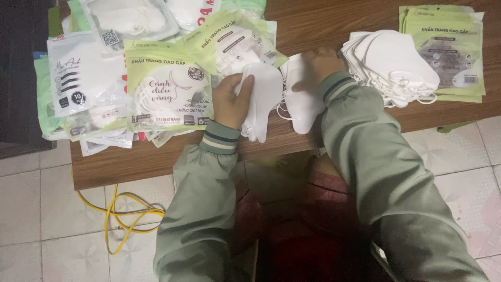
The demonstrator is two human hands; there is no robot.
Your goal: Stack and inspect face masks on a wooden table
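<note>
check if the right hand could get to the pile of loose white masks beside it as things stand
Probably yes: the right hand rests on a white mask right next to the pile of loose masks, with nothing between them.

A small packing workplace: a brown wooden table on tiled floor, green-and-white printed mask packets stacked left of the left hand.

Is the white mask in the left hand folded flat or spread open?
Folded flat: the white mask in the left hand shows one smooth flat panel, thumb across it.

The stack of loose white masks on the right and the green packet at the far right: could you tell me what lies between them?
Only bare wooden table shows between the mask stack and the green packet in the head view.
</note>
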